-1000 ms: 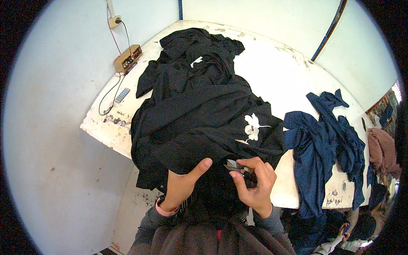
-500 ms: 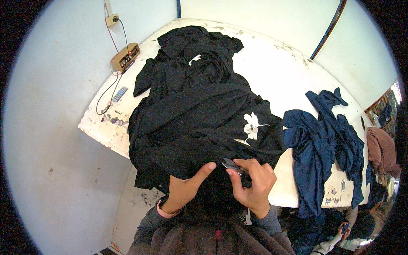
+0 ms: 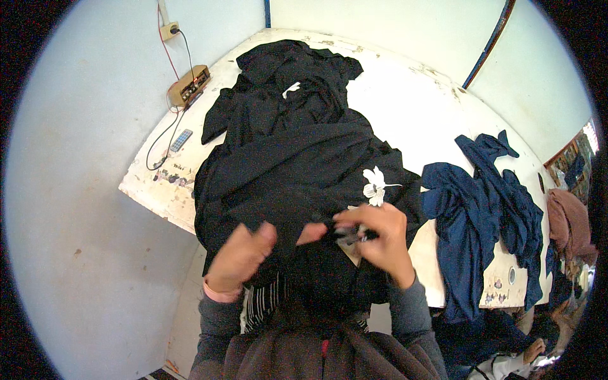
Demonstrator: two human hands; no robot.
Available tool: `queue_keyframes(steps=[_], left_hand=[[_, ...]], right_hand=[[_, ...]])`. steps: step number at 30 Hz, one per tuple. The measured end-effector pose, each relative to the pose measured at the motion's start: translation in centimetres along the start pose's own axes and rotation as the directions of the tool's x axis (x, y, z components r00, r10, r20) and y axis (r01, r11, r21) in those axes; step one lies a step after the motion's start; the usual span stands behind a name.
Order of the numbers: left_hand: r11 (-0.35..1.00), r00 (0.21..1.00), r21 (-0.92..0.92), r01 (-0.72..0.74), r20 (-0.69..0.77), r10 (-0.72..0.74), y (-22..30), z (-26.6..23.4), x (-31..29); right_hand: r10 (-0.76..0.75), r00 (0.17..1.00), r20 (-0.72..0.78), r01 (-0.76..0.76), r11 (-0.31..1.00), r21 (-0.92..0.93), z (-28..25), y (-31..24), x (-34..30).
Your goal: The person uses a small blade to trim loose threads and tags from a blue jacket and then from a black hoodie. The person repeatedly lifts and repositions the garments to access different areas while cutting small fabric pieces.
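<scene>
A large piece of black cloth [image 3: 272,171] with a white flower print [image 3: 374,186] lies bunched over the near part of the table and hangs off its edge. My left hand [image 3: 237,259] grips the cloth near that edge. Its thumb is on top, while a fold hides part of the fingers and a fingertip shows past the fold. My right hand [image 3: 383,240], just to the right over the cloth, is closed around small dark thread snips [image 3: 349,237]. Both hands are blurred by motion, and the snips' blades are hard to make out.
Dark blue garments [image 3: 462,228] drape over the right side of the white table [image 3: 405,101]. A brown box with wires [image 3: 190,85] and a remote control [image 3: 181,140] lie at the left. A brown cloth [image 3: 570,225] and part of another person [image 3: 535,350] appear at the right.
My left hand has moved left and up and now has a fold of black cloth in it. My right hand, still holding the snips, has risen slightly. The cloth's near edge has shifted.
</scene>
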State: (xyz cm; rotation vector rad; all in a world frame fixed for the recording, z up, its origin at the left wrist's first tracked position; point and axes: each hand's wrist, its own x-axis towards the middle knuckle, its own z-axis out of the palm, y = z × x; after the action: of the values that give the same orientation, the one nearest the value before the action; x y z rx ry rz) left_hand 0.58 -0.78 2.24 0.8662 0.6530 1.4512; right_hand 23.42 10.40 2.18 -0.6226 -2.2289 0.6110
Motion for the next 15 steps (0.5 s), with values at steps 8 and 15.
queue_keyframes(steps=[8,15], left_hand=[[0.966,0.967,0.239,-0.098,-0.205,0.149,3.1,-6.1,-1.2],[0.779,0.885,0.623,-0.067,-0.324,0.335,2.2,-5.7,-0.7]], right_hand=[[0.490,0.864,0.116,-0.418,0.570,0.707,-1.0,2.9,4.2],[0.542,0.826,0.155,-0.453,0.476,0.754,-0.4,3.2,4.9]])
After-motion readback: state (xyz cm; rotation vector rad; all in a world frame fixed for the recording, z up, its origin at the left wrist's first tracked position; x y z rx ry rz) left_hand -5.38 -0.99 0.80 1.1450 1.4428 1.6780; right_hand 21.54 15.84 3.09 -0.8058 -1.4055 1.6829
